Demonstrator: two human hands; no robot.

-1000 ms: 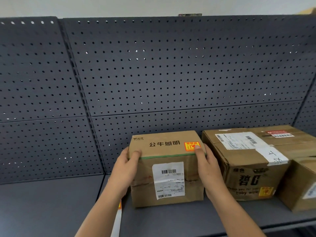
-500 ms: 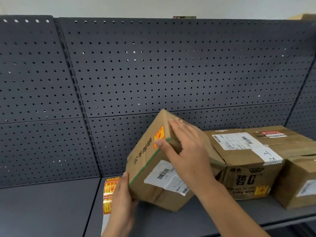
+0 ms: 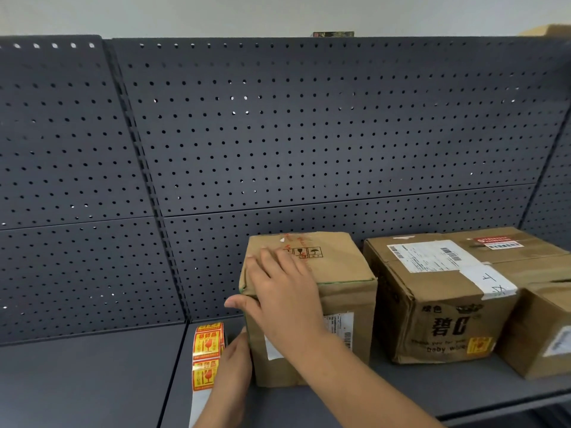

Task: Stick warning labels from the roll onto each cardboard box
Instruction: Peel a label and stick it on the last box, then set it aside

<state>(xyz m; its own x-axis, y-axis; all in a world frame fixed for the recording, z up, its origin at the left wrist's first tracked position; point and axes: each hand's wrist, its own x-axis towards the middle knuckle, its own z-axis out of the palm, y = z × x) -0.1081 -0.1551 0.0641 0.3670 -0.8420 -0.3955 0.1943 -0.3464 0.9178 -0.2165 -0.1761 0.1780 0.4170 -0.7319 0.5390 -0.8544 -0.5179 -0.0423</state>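
The right hand point(image 3: 284, 291) is being laid flat, fingers straight and spread, across the near left part of the top of a small brown cardboard box point(image 3: 340, 267), with the thumb jutting out past the box's upper left corner. The left hand point(image 3: 230, 369) is being pressed against the lower left edge of the same box, thumb touching the cardboard. Its fingers are being hidden from the camera, so it cannot be told whether they are straight or curled. The two hands are being held apart, one high and one low, on the box's left side.

The box is being stood upright on a dark grey metal shelf point(image 3: 401, 396). Black handling symbols point(image 3: 304, 252) are being shown on its top and a white shipping label point(image 3: 338, 327) on its front, partly covered by the right forearm. Just left of the left hand, a roll of orange-and-yellow warning labels point(image 3: 208, 347) is being stood on edge on the shelf, its strip of white backing point(image 3: 197, 400) trailing toward the camera.

Just to the right of the small box, a larger brown cardboard box with black printed lettering point(image 3: 448, 301) is being displayed. It is bearing a white address label point(image 3: 426, 254) on top and a small yellow-and-red warning sticker point(image 3: 479, 345) low on its front. A third brown cardboard box point(image 3: 543, 341) is being cut off at the right edge. Behind everything, a dark grey perforated metal back panel point(image 3: 278, 134) is being seen.
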